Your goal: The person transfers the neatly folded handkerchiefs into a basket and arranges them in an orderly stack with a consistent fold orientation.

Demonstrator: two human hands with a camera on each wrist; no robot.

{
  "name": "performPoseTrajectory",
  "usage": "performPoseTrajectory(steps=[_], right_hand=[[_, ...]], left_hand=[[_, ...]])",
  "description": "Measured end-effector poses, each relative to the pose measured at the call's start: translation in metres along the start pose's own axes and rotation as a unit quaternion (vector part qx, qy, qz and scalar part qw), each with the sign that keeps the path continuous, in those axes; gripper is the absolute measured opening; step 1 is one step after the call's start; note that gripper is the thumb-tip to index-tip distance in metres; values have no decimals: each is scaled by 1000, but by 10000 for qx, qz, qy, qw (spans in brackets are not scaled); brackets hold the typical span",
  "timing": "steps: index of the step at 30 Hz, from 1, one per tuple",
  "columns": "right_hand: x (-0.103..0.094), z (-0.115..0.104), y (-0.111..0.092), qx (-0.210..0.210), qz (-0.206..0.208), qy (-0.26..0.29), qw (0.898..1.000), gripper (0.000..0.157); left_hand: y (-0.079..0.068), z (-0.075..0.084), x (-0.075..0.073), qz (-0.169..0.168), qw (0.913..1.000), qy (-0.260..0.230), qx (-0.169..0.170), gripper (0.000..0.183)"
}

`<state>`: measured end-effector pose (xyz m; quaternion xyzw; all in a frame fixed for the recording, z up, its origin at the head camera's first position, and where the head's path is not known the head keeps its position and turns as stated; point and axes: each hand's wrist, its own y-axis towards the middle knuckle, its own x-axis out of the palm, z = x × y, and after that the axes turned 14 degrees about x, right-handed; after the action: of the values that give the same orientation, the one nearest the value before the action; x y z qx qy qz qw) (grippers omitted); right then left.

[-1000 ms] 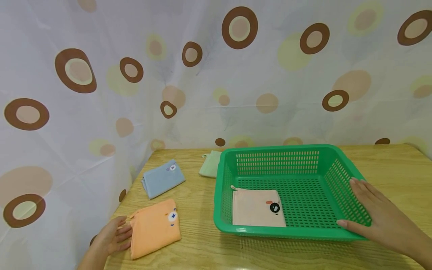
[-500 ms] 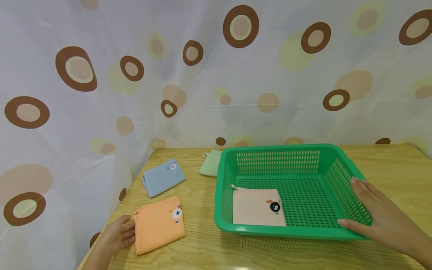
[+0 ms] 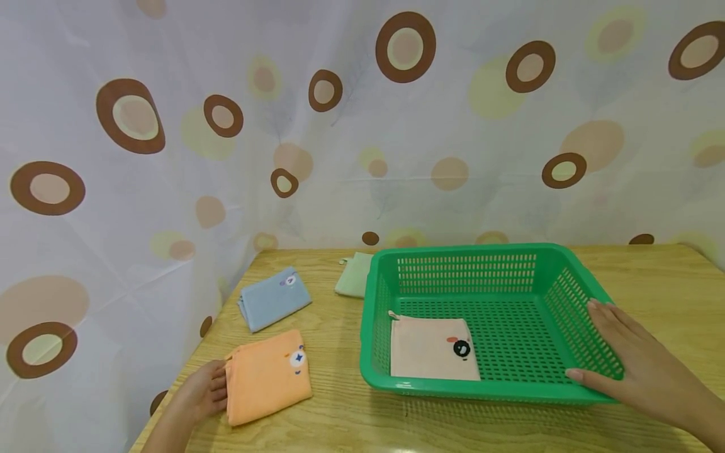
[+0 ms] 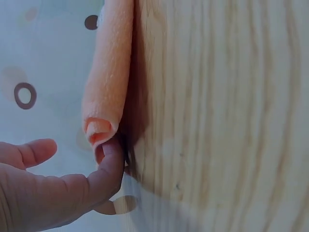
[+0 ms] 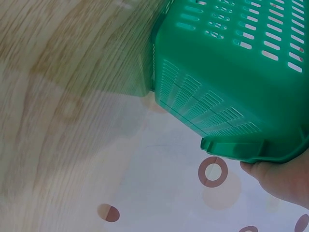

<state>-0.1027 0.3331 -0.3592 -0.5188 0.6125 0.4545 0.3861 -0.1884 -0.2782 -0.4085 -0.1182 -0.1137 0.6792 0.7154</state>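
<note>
The orange cloth (image 3: 269, 380) lies on the wooden table (image 3: 334, 421) directly to the right of the left hand (image 3: 205, 391) — touching it — so the left is by far the nearer hand. The cloth is folded nearly square, with no marked long axis; its left edge, the one the hand meets, runs away from the person, turned slightly askew. In the left wrist view a finger reaches in at the underside of the folded edge while the thumb stands apart from it, so the hand is loosely spread, with no pinch closed on the fabric. Farther right, across a strip of tabletop, sits the green basket (image 3: 487, 390), its long axis running left to right and its short left wall facing the cloth. The right hand (image 3: 646, 371) rests at the opposite end, well apart from the cloth, fingers extended along the right rim and thumb over the near corner, steadying more than grasping, by the look of it. A pink cloth (image 3: 427, 352) lies in the left part of the basket — the part nearest the orange one — and a blue cloth (image 3: 274, 302) lies just beyond the orange cloth.
</note>
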Motion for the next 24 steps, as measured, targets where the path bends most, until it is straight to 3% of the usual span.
performPoseTrajectory(steps=[12, 24], right_hand=[[0, 0, 0, -4, -17, 36, 10000, 101], [1, 0, -1, 36, 26, 56, 10000, 102]], left_hand=[[2, -5, 9, -167, 9998, -47, 96, 70], [4, -3, 17, 228, 9992, -253, 186, 64]])
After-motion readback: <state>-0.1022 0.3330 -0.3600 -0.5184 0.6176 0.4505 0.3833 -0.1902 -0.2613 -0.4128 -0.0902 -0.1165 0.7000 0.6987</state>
